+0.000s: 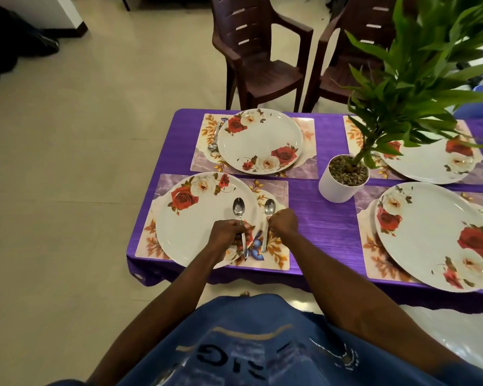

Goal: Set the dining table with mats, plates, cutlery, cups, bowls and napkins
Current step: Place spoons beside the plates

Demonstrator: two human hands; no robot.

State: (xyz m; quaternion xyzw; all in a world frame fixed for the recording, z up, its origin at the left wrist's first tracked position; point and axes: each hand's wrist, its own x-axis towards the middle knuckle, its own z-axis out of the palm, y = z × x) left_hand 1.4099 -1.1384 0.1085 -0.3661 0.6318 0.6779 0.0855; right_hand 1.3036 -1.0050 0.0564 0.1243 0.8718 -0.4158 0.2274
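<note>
Several floral mats lie on the purple tablecloth (pixel 326 218), each with a white rose-patterned plate. Over the near-left plate (pixel 195 227), my left hand (pixel 226 235) grips a steel spoon (pixel 239 210) by its handle, bowl pointing away. My right hand (pixel 283 222) holds a second spoon (pixel 268 208) by its handle over the right side of the near-left mat (pixel 273 254), just beside the plate's rim. The far-left plate (pixel 260 140) has cutlery (pixel 214 140) lying on its mat at its left. Two more plates, near right (pixel 435 238) and far right (pixel 430 165), sit on their mats.
A white pot (pixel 342 179) with a tall green plant (pixel 413 79) stands mid-table and overhangs the far-right setting. Two brown plastic chairs (pixel 257 57) stand at the table's far side. Pale tiled floor (pixel 81 162) lies to the left of the table.
</note>
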